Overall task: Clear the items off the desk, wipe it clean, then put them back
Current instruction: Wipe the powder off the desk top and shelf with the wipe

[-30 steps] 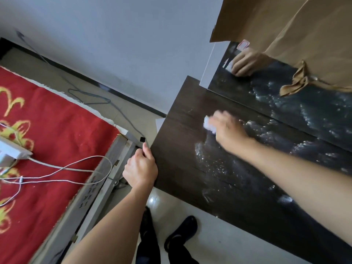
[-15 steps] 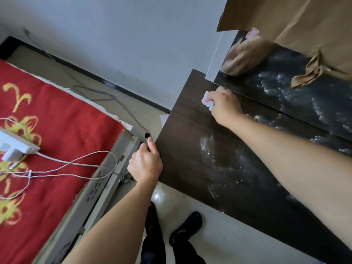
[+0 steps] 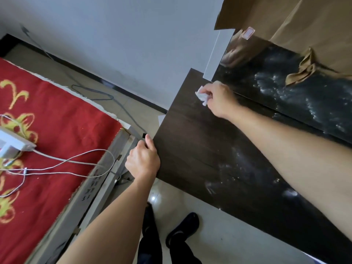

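I judge this is the wiping step. The clearing looks done, and pale smears show on the near half of the desk [image 3: 190, 149]. My right hand [image 3: 219, 101] pinches one white wipe [image 3: 202, 96] between thumb and curled fingers and presses it on the far left corner, just beside the glossy back panel [image 3: 285, 96]. My left hand [image 3: 142, 161] grips the left edge of the desk with the thumb on top; its fingers are hidden. Next, I think, the wipe must pass over the smeared part with steady pressure. I count one desk, one wipe and two hands. On the bed [image 3: 47, 121] I see one power strip [image 3: 13, 143] and, I believe, two cables [image 3: 76, 159].
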`<state>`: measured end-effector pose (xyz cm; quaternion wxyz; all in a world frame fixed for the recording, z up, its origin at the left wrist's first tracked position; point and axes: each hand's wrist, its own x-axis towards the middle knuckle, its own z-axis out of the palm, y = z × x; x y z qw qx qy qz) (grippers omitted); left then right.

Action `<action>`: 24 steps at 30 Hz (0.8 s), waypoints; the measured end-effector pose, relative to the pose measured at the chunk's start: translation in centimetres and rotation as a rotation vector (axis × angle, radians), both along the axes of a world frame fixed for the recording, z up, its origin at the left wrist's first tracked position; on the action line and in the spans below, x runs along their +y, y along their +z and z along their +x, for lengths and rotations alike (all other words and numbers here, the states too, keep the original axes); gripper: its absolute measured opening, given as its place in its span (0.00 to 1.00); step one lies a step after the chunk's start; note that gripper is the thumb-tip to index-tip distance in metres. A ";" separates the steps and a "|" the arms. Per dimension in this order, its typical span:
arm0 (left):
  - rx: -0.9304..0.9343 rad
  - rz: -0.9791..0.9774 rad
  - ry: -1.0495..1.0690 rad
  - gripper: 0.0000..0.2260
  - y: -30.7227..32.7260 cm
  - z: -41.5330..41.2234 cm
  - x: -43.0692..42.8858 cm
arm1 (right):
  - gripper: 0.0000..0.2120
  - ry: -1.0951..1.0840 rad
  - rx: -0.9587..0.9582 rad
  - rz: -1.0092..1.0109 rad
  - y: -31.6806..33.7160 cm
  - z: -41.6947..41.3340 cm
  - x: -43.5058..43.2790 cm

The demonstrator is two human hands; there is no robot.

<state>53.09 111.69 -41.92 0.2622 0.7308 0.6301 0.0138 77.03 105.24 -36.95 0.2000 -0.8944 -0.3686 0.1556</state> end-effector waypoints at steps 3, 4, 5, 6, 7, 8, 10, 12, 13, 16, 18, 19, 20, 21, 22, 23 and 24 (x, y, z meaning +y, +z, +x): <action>-0.022 0.017 -0.005 0.24 -0.3 0.1 0.0 | 0.07 -0.101 -0.055 -0.087 -1.9 2.1 2.6; -0.025 0.020 -0.008 0.24 -0.3 0.1 -0.1 | 0.07 -0.072 -0.062 -0.107 -2.3 1.4 2.7; -0.026 0.025 -0.010 0.24 -0.2 0.1 -0.1 | 0.09 -0.021 -0.059 -0.106 -2.5 0.1 2.4; -0.023 0.027 -0.011 0.24 -0.1 0.1 -0.1 | 0.10 0.051 -0.048 -0.096 -2.5 -1.8 1.6; -0.020 0.024 -0.013 0.24 0.1 0.1 -0.2 | 0.11 0.135 -0.039 -0.074 -2.5 -3.9 0.1; -0.019 0.016 -0.012 0.24 0.4 0.1 -0.2 | 0.12 0.224 -0.029 -0.039 -2.3 -6.3 -1.9; -0.016 -0.004 -0.006 0.24 0.7 0.1 -0.2 | 0.16 0.373 0.067 0.004 -1.7 -11.5 -7.1; -0.007 -0.017 -0.011 0.24 0.9 0.1 -0.3 | 0.16 0.489 0.218 -0.065 -0.8 -15.4 -11.9; -0.005 -0.018 -0.012 0.24 0.9 0.1 -0.3 | 0.15 0.531 0.280 -0.103 -0.5 -16.1 -13.3; -0.010 -0.019 -0.011 0.25 0.9 0.2 -0.4 | 0.15 0.371 0.288 -0.063 -0.1 -13.1 -13.3; -0.006 -0.008 -0.020 0.24 1.0 0.1 -0.5 | 0.16 0.104 0.091 0.049 -0.6 -7.5 -11.9; -0.002 0.000 -0.024 0.24 1.0 0.1 -0.6 | 0.16 -0.037 -0.012 0.077 -0.6 -4.3 -11.4; 0.003 0.009 -0.030 0.24 0.9 0.1 -0.6 | 0.15 -0.162 -0.096 0.071 -0.7 -1.4 -11.0; 0.008 0.021 -0.041 0.23 0.7 0.0 -0.6 | 0.13 -0.248 -0.165 0.042 -0.8 1.0 -10.8; 0.008 0.036 -0.061 0.22 0.5 0.0 -0.5 | 0.10 -0.291 -0.233 -0.002 -1.2 2.8 -10.8; 0.004 0.058 -0.094 0.21 0.2 -0.1 -0.5 | 0.08 -0.309 -0.304 -0.051 -1.6 4.0 -10.7; 0.000 0.088 -0.144 0.19 0.0 -0.2 -0.6 | 0.08 -0.313 -0.365 -0.091 -2.2 4.4 -10.7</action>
